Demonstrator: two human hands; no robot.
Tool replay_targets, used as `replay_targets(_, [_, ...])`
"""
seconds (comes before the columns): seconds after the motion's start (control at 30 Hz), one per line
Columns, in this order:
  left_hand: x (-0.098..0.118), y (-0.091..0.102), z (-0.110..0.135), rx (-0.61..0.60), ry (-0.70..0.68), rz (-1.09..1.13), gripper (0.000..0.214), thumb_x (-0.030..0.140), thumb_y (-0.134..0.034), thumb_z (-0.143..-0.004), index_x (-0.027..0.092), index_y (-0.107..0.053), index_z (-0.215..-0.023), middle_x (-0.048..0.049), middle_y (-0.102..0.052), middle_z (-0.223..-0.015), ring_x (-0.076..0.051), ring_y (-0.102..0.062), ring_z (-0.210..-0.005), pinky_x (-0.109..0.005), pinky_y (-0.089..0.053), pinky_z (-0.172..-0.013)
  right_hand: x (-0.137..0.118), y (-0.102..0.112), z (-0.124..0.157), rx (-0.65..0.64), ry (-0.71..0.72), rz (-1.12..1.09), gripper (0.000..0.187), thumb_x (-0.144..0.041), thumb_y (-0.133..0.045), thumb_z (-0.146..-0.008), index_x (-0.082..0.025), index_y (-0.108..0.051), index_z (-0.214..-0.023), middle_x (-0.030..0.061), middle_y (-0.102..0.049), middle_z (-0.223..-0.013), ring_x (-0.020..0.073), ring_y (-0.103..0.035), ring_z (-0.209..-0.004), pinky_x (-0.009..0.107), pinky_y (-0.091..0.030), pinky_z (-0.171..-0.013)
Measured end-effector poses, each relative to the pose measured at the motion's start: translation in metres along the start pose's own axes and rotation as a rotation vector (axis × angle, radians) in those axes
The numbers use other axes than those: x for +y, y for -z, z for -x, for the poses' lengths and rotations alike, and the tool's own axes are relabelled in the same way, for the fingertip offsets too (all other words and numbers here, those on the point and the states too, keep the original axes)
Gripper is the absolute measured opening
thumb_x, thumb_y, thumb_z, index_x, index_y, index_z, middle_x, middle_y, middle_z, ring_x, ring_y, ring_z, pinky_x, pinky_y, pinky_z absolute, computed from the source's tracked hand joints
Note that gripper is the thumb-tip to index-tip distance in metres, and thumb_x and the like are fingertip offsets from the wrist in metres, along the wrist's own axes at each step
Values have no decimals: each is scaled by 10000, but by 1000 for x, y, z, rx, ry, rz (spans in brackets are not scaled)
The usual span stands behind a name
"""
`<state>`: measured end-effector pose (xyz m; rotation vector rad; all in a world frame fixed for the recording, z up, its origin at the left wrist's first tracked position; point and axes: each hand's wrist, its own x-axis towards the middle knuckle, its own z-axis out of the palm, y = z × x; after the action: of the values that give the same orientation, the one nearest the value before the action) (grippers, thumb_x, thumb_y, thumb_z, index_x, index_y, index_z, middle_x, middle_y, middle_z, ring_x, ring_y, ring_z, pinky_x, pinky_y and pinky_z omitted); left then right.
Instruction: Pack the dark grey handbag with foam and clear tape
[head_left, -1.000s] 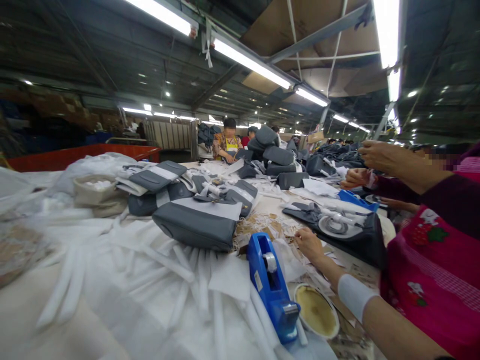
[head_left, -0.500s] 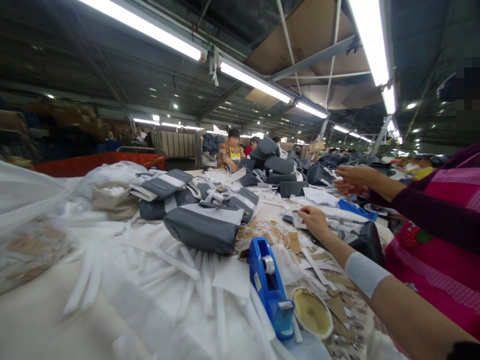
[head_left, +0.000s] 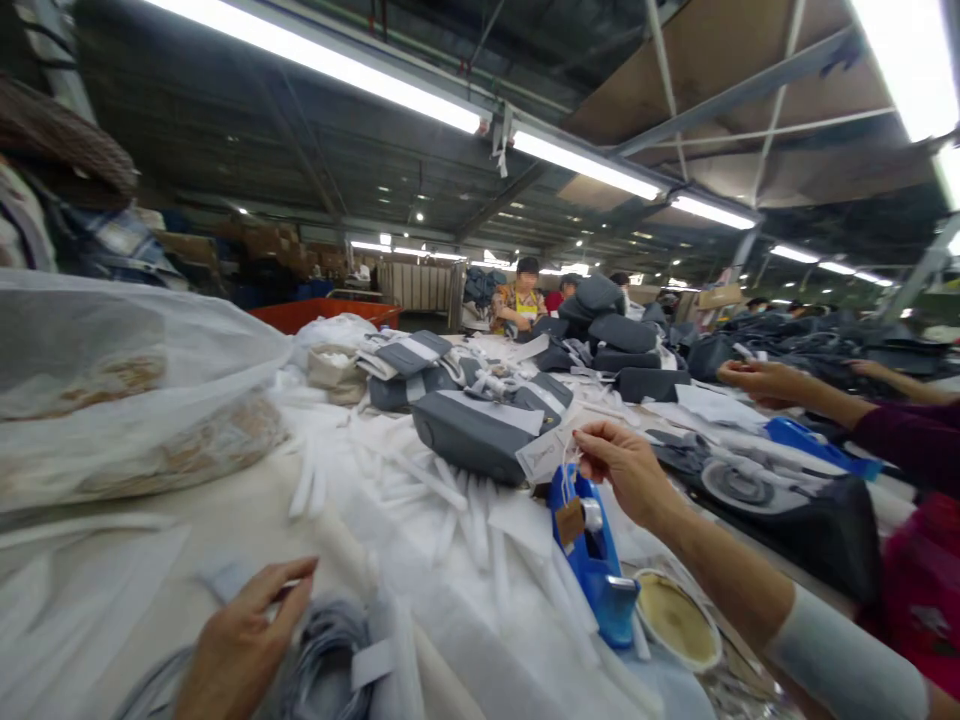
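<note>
My right hand [head_left: 626,470] is raised above the blue tape dispenser [head_left: 592,560] and pinches a white paper tag [head_left: 541,455] together with a small brown tag [head_left: 570,520] that dangles on a string. My left hand [head_left: 240,640] lies at the bottom edge on a grey fabric piece [head_left: 322,650] with a white strap, fingers bent and touching it; I cannot tell whether it grips it. A grey-and-white bag [head_left: 472,435] lies just beyond the tags.
White paper strips [head_left: 420,500] cover the table. A round dish [head_left: 679,630] sits beside the dispenser. A clear plastic sack [head_left: 112,390] bulges at left. A co-worker's hand [head_left: 757,380] reaches in at right over dark bags [head_left: 810,520]. Stacked grey bags [head_left: 615,335] and people stand farther back.
My right hand has lifted from the table's scattered tags, now holding a white and a brown tag. The view swung left and down, bringing my left hand into sight.
</note>
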<state>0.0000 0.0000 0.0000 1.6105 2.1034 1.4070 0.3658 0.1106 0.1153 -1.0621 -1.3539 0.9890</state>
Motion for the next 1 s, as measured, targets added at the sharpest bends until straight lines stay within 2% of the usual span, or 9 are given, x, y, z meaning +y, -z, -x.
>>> replay_targets(0.07, [17,2,7,-151,108,128,333,497,-560,-632,234,-716,-764,-27,-742,-770,-244,-688,-725,-305,-532,-674,5,-31,18,-83,-23,-50,358,-490,-725,-597,-177,-566,-665,-28,-563,-468,86,-462,-404,202,-315,-403])
replay_targets(0.13, [31,2,12,-244,125,251,326,477,-570,-661,209,-723,-767,-40,-739,-760,-246,-680,-752,-321,-519,-719,11,-62,35,-156,-40,-86,350,-492,-712,-611,-175,-577,-675,-9,-601,-498,97,-491,-430,207,-334,-417])
replay_targets(0.27, [40,0,18,-265,84,379,262,396,-596,-696,186,-736,-765,-54,-734,-772,-226,-654,-747,-314,-490,-722,20,-113,59,-288,-59,-105,332,-476,-709,-633,-166,-598,-673,19,-638,-526,109,-513,-464,220,-369,-454])
replay_targets(0.43, [44,-3,23,-312,80,551,207,316,-654,-680,175,-747,-800,-58,-729,-794,-191,-616,-721,-289,-460,-706,21,-155,71,-390,-73,-101,302,-451,-715,-632,-168,-609,-633,5,-617,-498,110,-507,-464,222,-356,-450])
replay_targets(0.6, [49,-5,23,-331,87,685,211,258,-666,-668,173,-736,-848,-32,-709,-776,-155,-582,-690,-249,-432,-662,23,-180,77,-475,-119,-131,306,-458,-722,-638,-171,-615,-642,0,-619,-532,115,-532,-483,222,-369,-449])
replay_targets(0.77, [47,-5,22,-349,99,843,185,230,-676,-655,156,-694,-823,-5,-670,-723,-119,-532,-630,-230,-400,-625,30,-193,79,-517,-180,-155,330,-463,-742,-622,-163,-614,-669,15,-654,-631,87,-497,-435,209,-313,-407])
replay_targets(0.9, [47,-6,21,-418,112,966,166,233,-675,-649,148,-642,-788,-20,-685,-740,-147,-601,-693,-248,-439,-683,31,-200,80,-515,-203,-153,335,-458,-753,-603,-161,-611,-666,1,-632,-578,70,-440,-398,207,-276,-397])
replay_targets(1.0, [49,-5,21,-487,147,1104,206,172,-703,-602,147,-615,-786,-15,-684,-736,-137,-603,-677,-235,-436,-657,27,-205,82,-524,-221,-147,346,-471,-756,-584,-161,-618,-655,-10,-604,-535,62,-396,-378,212,-270,-389])
